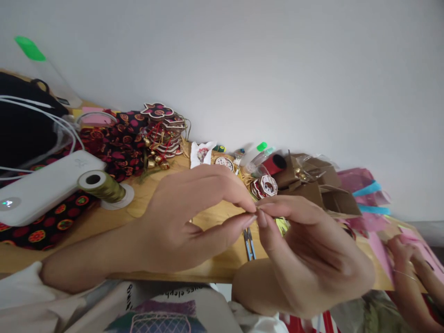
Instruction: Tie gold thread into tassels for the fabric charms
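Observation:
My left hand (197, 208) and my right hand (308, 249) meet above the table, thumb and forefinger of each pinched tip to tip. Whatever lies between the fingertips is too small to make out. Just below them on the wooden table (222, 270) is a pair of blue-handled thread snips (249, 244), tips pointing away from me. Beyond the fingertips sits a small stack of wooden ornaments (268, 186) with a printed face on top. A round printed tag (225, 163) lies behind my left hand, beside a white packet (201, 153).
To the left are an olive thread spool (111, 187), a white power bank (52, 185) with cables, and patterned dark fabric (114, 143). Ornaments with gold bells (164, 132) pile near the wall. Cardboard boxes (319, 185) stand right. A co-worker's hands (404, 256) are at far right.

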Tool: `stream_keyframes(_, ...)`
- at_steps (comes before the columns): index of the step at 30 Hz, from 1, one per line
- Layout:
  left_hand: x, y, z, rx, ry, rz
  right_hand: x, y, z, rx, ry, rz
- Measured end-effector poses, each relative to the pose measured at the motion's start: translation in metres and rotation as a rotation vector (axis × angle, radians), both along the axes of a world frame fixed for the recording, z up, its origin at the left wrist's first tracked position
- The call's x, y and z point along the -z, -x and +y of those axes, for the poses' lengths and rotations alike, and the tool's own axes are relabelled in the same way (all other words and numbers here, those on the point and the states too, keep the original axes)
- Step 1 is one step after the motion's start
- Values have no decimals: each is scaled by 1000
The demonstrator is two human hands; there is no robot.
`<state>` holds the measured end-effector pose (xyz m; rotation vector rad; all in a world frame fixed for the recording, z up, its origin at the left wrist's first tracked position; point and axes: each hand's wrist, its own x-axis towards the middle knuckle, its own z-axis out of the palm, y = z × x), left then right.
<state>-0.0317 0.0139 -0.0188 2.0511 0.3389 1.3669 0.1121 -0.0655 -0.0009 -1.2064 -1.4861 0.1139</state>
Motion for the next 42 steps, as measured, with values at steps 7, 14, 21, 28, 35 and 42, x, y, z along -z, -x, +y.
stream_keyframes(7,2,1,-2,-39,37,14,-1,0,2,-7,-48,-40)
stream_keyframes(14,0,2,0,-41,-26,43,-2,-3,2,-61,-63,-85)
stream_keyframes(21,-2,5,0,-41,-114,86,-1,-5,2,-65,-61,-97)
stream_keyframes(28,-4,5,0,-22,-114,65,-1,-8,0,-85,-42,-123)
stream_keyframes(35,-3,5,1,24,-72,39,-4,-3,1,-44,-27,-99)
stream_keyframes(42,3,0,-3,64,193,-120,-6,-7,0,-84,-33,-196)
